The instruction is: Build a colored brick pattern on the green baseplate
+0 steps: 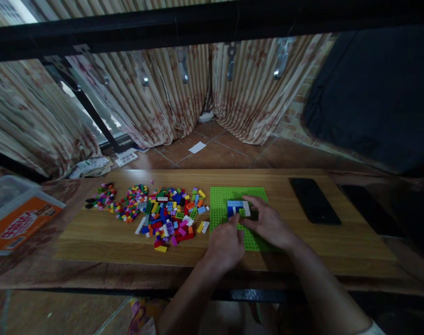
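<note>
A small block of blue and white toy building bricks sits on a green studded baseplate. My left hand comes in from the near side, its index fingertip touching the near edge of the bricks. Its other fingers are curled under and hidden, so I cannot see what they hold. From the right, my right hand has its index finger and thumb around the white end of the block, one on the far side and one on the near side.
Loose multicoloured bricks lie heaped left of the baseplate on the wooden board. Smaller pieces spread farther left. A black phone lies on the right, with another dark slab beyond. A plastic tub stands far left.
</note>
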{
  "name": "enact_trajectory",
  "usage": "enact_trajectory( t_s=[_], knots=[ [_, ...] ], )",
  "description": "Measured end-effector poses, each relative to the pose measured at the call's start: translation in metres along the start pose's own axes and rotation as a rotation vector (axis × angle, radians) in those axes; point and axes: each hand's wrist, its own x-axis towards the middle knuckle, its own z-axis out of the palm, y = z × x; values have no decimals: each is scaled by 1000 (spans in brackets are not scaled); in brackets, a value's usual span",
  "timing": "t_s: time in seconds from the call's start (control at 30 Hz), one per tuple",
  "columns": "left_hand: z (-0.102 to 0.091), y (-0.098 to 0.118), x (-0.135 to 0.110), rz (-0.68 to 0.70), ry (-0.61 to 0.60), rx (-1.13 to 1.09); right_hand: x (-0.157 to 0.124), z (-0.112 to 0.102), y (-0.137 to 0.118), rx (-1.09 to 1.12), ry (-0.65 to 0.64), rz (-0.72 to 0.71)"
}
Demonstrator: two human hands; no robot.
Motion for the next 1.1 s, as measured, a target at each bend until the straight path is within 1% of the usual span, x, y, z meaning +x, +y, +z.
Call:
enact_trajectory(
  t_s=[0.13, 0.33, 0.53, 0.67, 0.87, 1.03, 1.1],
  knots=[
    [1, 0, 0, -7, 1, 17, 3, 1, -1, -24, -26, -9],
    [-1, 3, 1, -18, -6, 51, 4, 2, -3, -23, 16, 54],
    [-1, 5, 2, -15, -8, 71, 3, 3, -3, 1, 27, 47],
    [1, 4, 3, -14, -3, 83, 3, 5, -4, -1, 59, 41],
    [1, 5, 4, -32, -1, 111, 3, 10, -6, -20, 100, 82],
    [1, 6, 4, -19, 9, 133, 4, 9, -5, 29, 91, 119],
    [2, 5, 4, -20, 13, 139, 5, 9, -3, 54, 106, 123]
  ],
)
